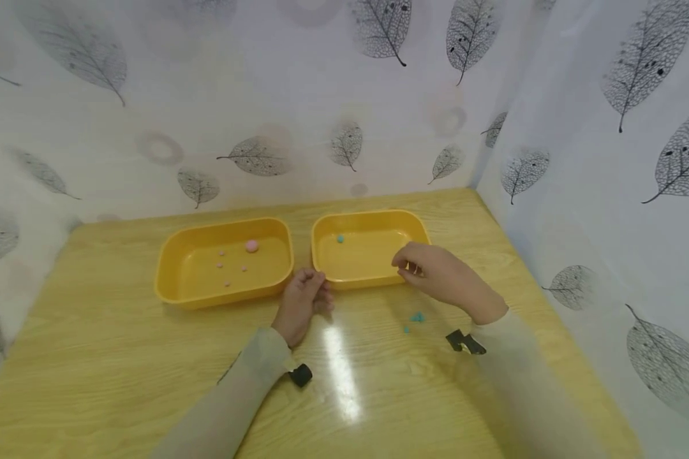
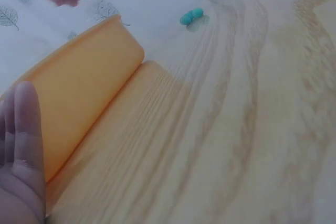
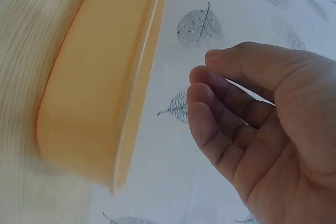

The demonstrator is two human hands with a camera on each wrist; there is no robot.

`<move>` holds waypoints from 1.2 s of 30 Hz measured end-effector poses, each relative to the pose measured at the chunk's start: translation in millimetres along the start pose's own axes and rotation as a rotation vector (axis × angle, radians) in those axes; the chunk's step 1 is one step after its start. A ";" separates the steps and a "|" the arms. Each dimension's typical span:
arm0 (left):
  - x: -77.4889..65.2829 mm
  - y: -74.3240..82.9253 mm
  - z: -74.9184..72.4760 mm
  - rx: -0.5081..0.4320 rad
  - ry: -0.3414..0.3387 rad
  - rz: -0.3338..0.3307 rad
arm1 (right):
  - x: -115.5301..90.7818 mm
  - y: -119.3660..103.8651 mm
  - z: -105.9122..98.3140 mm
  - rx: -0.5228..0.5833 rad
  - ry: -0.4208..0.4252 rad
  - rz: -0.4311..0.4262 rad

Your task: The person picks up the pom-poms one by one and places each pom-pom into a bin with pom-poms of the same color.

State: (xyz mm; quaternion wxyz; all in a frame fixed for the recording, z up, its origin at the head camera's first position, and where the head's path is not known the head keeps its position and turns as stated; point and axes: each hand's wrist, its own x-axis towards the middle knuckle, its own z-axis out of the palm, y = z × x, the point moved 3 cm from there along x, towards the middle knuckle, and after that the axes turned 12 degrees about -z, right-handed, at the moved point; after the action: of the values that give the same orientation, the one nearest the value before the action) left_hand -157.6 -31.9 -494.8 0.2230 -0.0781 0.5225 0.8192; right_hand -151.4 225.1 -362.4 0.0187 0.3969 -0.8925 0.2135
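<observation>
My right hand (image 1: 436, 271) hovers over the near right part of the right yellow tray (image 1: 373, 280). Its fingers curl loosely, the thumb tip close to the index fingertip, and nothing shows between them in the right wrist view. At that tray's near left corner, my left hand (image 1: 301, 303) touches the outer wall, one finger (image 2: 27, 114) lying straight against it in the left wrist view. A teal ball (image 1: 340, 239) lies inside the right tray. Several small teal balls (image 1: 418, 317) sit on the table in front of it, below my right hand.
The left yellow tray (image 1: 224, 299) holds a larger pink ball (image 1: 252, 246) and several tiny pink balls (image 1: 244, 268). Both trays stand on a wood-grain table (image 1: 115, 357). White leaf-print sheeting (image 1: 298, 83) rises behind the table and along its right side.
</observation>
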 end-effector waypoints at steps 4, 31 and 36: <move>-0.2 0.5 -0.2 0.000 0.011 0.007 | -17.1 4.4 -7.3 -0.056 -0.060 0.061; -0.4 -1.2 -0.6 -0.032 0.008 0.014 | -35.9 -5.1 60.1 -0.058 -0.393 0.015; -0.7 0.1 -0.5 -0.035 0.007 0.011 | -32.6 -5.5 64.2 -0.055 -0.388 0.027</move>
State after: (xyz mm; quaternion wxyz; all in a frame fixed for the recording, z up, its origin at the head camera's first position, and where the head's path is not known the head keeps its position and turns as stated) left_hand -157.1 -32.6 -494.7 0.2154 -0.0819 0.5091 0.8293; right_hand -116.5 219.2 -425.3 -0.1457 0.4182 -0.8900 0.1089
